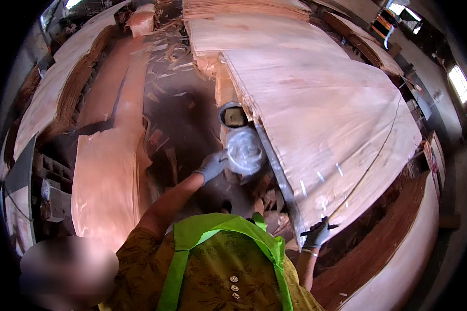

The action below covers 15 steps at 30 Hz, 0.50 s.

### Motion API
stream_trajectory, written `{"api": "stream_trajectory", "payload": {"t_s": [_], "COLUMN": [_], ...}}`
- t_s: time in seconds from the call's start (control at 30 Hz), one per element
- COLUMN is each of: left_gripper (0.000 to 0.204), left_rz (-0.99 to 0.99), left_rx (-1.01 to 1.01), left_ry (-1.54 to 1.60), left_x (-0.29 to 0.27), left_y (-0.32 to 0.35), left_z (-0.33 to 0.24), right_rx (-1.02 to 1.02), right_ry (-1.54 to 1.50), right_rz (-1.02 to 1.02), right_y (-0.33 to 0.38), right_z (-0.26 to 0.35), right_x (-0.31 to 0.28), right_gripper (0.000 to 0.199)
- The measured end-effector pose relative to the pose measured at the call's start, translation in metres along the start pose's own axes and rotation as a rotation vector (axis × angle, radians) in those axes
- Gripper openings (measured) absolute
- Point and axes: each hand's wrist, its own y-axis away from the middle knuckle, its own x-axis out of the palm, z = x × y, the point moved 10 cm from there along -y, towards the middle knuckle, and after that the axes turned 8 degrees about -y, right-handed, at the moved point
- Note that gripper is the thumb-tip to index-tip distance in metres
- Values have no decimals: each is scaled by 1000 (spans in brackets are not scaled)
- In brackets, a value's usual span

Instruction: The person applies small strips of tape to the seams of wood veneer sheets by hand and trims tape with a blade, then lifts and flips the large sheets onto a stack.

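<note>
My left hand, in a light grey glove, is closed at the edge of a round, shiny, clear plastic thing; its exact kind is unclear. Just beyond it stands a dark-rimmed round container with a yellowish-brown block inside. My right hand, gloved with dark fingertips, grips a long thin stick that slants up over a broad stack of pale wood veneer sheets. A short black object also shows at the right hand. Several small whitish strips lie on the top sheet.
A dark straight edge runs along the stack's near left side. To my left are reddish veneer piles, with scraps strewn on the dark floor. A curved veneer stack lies at right. Part of a person, blurred, shows at lower left.
</note>
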Motion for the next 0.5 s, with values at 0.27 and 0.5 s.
{"api": "stream_trajectory", "payload": {"t_s": [0.27, 0.5], "left_gripper": [31, 22], "left_rz": [197, 366], "left_rx": [-232, -571], "left_ry": [742, 1153], "left_x": [72, 153], "left_y": [-120, -218], "left_z": [-15, 25], "right_rx": [299, 329], "right_ry": [42, 191], "right_rz": [226, 117], "right_y": [7, 21], "right_z": [-99, -104], "right_x": [123, 111], "right_gripper": [36, 37]}}
